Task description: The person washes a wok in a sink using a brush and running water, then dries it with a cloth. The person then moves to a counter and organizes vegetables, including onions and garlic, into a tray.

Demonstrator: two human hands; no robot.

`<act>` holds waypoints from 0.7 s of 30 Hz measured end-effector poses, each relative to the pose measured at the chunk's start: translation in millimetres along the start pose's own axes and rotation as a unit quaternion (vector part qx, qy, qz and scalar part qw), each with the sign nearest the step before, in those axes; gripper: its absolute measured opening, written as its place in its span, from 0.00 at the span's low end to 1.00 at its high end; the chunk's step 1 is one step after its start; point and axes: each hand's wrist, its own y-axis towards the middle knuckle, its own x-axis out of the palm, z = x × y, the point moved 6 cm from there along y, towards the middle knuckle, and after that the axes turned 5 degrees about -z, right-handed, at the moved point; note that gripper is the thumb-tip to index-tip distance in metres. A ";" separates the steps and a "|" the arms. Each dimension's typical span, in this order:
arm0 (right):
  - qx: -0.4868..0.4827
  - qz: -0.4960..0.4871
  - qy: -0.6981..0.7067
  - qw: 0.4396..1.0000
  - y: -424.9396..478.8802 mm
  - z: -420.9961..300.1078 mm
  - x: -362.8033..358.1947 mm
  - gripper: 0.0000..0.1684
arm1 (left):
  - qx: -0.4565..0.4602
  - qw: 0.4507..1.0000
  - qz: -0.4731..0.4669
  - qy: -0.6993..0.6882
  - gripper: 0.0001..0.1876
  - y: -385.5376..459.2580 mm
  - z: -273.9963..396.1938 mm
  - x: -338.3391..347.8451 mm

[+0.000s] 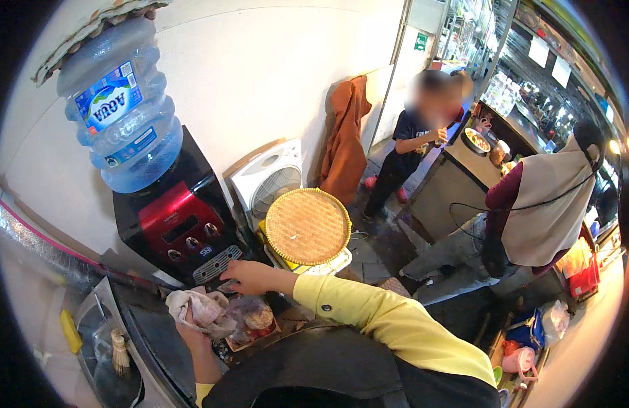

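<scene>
My left hand (192,326) is closed around a crumpled pale cloth (202,308) at the lower left. Just right of it and a little higher, my right hand (255,278) grips a small object (228,285) that looks flat and greyish; what it is I cannot tell. Below my right hand sits an open box (273,331) with plastic bags in it. Both hands are in front of the drip tray (217,264) of a black and red water dispenser (184,219), which carries a large upturned blue water bottle (123,107).
A round woven bamboo tray (308,226) lies beside a white fan (273,178). On the left is a dark counter (151,331) with a sink (103,352) and a whisk-like brush (119,352). A person (538,214) stands at the right; a smaller person (411,143) stands farther back.
</scene>
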 end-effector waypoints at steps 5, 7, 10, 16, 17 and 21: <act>-0.014 0.004 0.001 1.000 -14.7 9.3 -12.1 0.22 | 0.029 0.999 0.023 -0.009 0.18 1.3 -2.2 9.8; -0.030 -0.007 0.003 1.000 -6.7 15.2 -7.2 0.21 | 0.022 0.999 0.018 -0.024 0.17 -8.9 14.9 14.3; -0.068 -0.035 0.018 0.997 12.6 5.8 3.1 0.21 | 0.044 0.997 0.041 -0.052 0.16 -28.6 32.2 -1.6; -0.195 -0.091 0.056 0.975 56.9 -23.3 57.4 0.22 | 0.082 0.972 0.217 -0.045 0.16 -97.7 58.6 -61.8; -0.156 -0.163 0.070 0.972 63.8 -22.2 67.8 0.22 | 0.089 0.965 0.238 -0.055 0.16 -109.2 70.0 -64.6; -0.188 -0.199 0.045 0.961 77.9 -59.7 95.0 0.21 | 0.168 0.922 0.340 -0.072 0.15 -162.7 85.9 -135.0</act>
